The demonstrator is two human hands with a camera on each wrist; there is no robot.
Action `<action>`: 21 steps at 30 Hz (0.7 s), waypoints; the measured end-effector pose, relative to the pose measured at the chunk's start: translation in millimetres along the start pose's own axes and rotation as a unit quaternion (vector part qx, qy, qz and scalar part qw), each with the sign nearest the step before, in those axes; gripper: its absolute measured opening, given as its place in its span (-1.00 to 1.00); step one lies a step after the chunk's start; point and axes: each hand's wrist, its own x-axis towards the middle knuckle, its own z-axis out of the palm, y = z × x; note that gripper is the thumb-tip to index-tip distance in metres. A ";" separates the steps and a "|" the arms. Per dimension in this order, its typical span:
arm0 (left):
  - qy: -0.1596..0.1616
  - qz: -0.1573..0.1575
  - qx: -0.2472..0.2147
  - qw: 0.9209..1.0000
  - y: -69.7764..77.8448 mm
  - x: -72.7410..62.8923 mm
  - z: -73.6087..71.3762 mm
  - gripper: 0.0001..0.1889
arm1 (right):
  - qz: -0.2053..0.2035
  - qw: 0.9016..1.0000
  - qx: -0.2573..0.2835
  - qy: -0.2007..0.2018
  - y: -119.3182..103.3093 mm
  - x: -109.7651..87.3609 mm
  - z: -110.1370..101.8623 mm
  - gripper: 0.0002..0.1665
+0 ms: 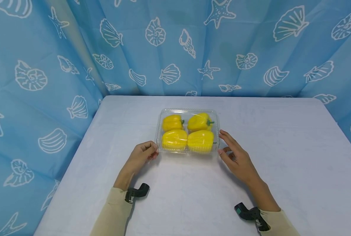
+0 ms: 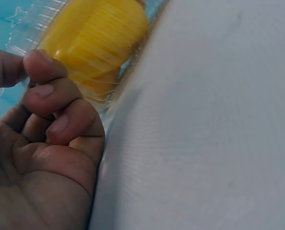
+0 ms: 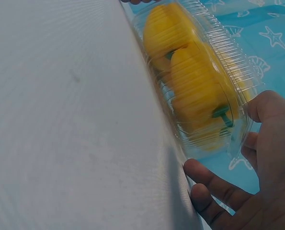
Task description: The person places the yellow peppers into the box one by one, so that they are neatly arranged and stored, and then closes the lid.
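A clear plastic clamshell box lies on the table, its lid down over several yellow bell peppers with green stems. At its front left corner my left hand pinches the box's edge between thumb and index finger, the other fingers curled in. In the left wrist view, those curled fingers are beside the box and one pepper. My right hand is at the right side, fingers spread and loosely bent. One fingertip touches the box's edge in the right wrist view, while other fingers stay apart from it.
A white cloth covers the table. Behind and to the left hangs a blue curtain with white shells and starfish. Black camera mounts are strapped at both wrists, over beige sleeves.
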 end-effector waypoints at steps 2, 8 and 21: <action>-0.001 -0.005 0.004 1.000 -0.3 -0.9 -0.8 -0.76 | 0.000 1.000 0.002 0.000 0.2 0.0 0.6 -0.30; -0.011 -0.002 0.036 0.999 -2.8 -3.0 -2.8 -0.73 | 0.007 1.000 0.000 -0.005 -1.1 0.0 -1.0 -0.30; 0.108 0.110 0.197 0.968 -5.6 -3.2 -0.1 -0.76 | 0.030 0.999 -0.025 -0.001 -3.1 1.2 -14.0 -0.28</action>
